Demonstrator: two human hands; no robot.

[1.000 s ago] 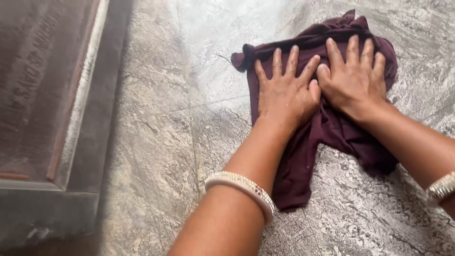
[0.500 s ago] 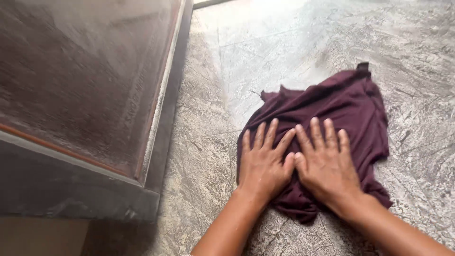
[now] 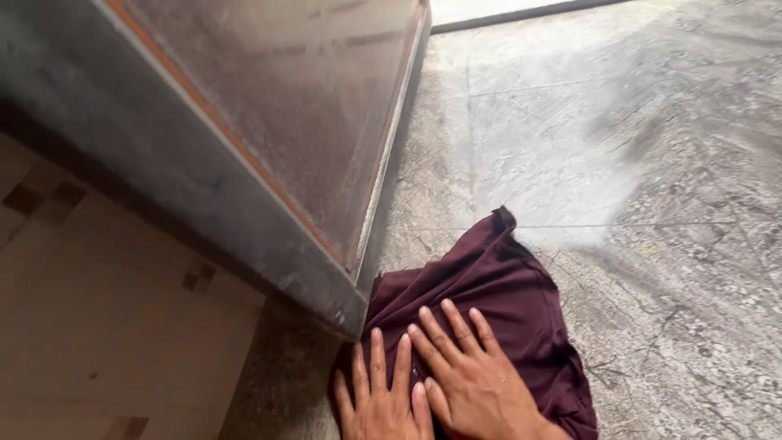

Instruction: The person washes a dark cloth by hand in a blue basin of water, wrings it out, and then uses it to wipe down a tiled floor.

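Both the left hand (image 3: pixel 381 399) and the right hand (image 3: pixel 468 383), fingers spread flat and gripping nothing, press the dark maroon cloth (image 3: pixel 497 301), which has slid across the grey stone floor (image 3: pixel 652 163) to touch the door (image 3: pixel 285 138) corner, so the wiping has moved toward that door.

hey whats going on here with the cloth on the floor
A person presses both bare hands flat on a crumpled dark maroon cloth spread on a grey speckled stone floor. The left hand and right hand lie side by side, fingers spread, at the cloth's near edge. The cloth sits right by the corner of a dusty brown metal-framed panel. Beige tiled flooring lies to the left.
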